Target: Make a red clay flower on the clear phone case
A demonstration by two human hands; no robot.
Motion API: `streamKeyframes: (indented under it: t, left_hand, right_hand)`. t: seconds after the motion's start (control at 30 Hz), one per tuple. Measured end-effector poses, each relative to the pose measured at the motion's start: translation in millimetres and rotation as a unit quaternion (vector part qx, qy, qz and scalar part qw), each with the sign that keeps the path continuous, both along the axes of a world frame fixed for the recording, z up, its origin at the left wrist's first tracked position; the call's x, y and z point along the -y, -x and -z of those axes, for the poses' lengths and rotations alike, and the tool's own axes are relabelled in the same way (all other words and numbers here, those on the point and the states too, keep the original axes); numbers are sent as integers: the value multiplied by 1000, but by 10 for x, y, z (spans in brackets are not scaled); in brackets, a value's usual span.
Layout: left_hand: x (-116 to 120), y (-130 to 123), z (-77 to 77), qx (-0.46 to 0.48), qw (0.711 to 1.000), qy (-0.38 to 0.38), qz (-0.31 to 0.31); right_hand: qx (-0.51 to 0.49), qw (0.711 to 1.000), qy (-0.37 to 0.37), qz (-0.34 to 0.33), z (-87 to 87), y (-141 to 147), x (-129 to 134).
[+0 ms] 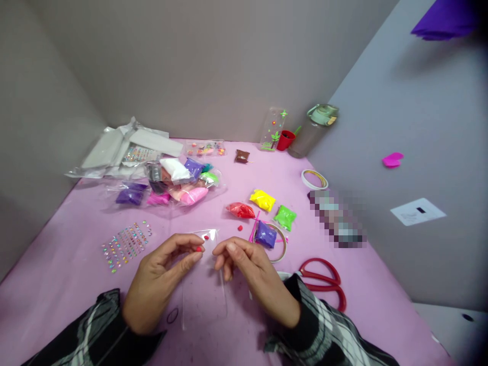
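Over the pink table (274, 173), left hand (160, 272) pinches a red lump (199, 249); right hand (253, 267) hangs half-open, empty.

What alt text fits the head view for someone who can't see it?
A person's left hand pinches a small red piece over a clear panel on a pink table, with the right hand close by. Colourful packets lie beyond, shiny gems at left, and red-handled scissors at right.
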State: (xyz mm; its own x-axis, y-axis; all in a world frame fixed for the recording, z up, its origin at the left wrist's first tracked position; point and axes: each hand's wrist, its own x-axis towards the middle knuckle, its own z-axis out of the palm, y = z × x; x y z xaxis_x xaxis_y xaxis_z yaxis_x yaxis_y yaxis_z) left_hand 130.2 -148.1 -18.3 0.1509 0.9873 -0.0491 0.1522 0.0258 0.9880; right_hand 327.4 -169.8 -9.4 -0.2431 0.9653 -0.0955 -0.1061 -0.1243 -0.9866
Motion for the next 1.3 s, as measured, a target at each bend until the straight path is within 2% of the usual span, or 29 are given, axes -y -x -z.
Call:
streamKeyframes:
  t: [0.37, 0.67, 1.0, 1.3]
  left_hand:
    - [-2, 9, -8, -21, 1000, -4, 20]
    - [-14, -1, -2, -13, 1000, 0, -3]
    - [-6, 25, -2, -15, 1000, 0, 3]
    - [5, 20, -41, -42, 999, -10, 28]
  right_hand:
    - [0, 1000, 3, -1, 10, -6, 1]
    - [4, 1000, 4, 0, -6, -2, 0]
    - [1, 1000, 4, -5, 8, -1, -2]
    - [-3, 1000, 9, -9, 15, -1, 0]
